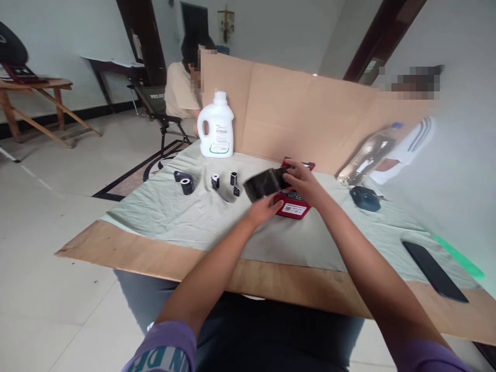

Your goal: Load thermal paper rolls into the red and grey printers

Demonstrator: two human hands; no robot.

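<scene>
A dark, glossy, box-like object (pixel 260 186), blurred by motion, is tilted above the table between my hands. My right hand (pixel 304 182) grips its right end with bent fingers. My left hand (pixel 263 211) holds its lower edge from beneath, some fingers hidden behind it. Below and behind my hands sits a red case (pixel 296 211) with a white printed label and a raised lid, partly covered by them. Left of the hands stand several small dark rolls with white ends, such as one roll (pixel 187 186) and another roll (pixel 215 181), plus a small dark piece (pixel 236 191).
A white jug (pixel 217 129) stands before a cardboard screen (pixel 287 116). At the right are a clear plastic bottle (pixel 370 155), a dark blue object (pixel 365 199), a black phone-like slab (pixel 434 271) and a green strip (pixel 459 257). Two people sit beyond the screen.
</scene>
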